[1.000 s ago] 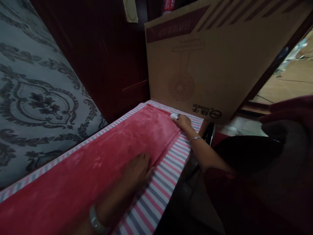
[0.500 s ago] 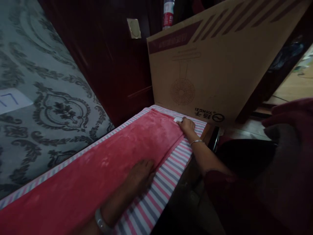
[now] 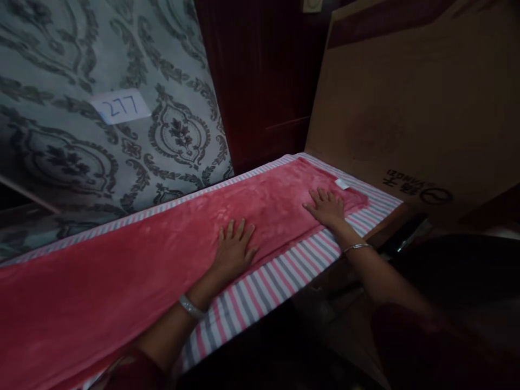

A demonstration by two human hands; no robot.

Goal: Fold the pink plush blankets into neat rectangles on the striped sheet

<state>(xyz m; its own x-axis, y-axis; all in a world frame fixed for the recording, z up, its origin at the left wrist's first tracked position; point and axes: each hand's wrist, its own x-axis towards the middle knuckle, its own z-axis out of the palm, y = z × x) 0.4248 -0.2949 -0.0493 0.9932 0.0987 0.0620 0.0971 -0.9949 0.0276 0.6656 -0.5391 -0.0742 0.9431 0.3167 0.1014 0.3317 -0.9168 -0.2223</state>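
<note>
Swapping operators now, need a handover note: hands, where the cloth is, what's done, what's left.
Left hand: open, flat, palm down on the red blanket, near its front edge.
Right hand: open, flat on the same blanket near its far end, beside the white tag.
Blanket lies as a long strip on the striped sheet, in front of the cardboard box.
Done: blanket laid out in a strip, mostly flat.
Left: probably smoothing along its length; any further folding not begun.

Left hand (image 3: 234,250) and right hand (image 3: 327,206) lie flat, fingers spread, on the red blanket (image 3: 162,244).
</note>
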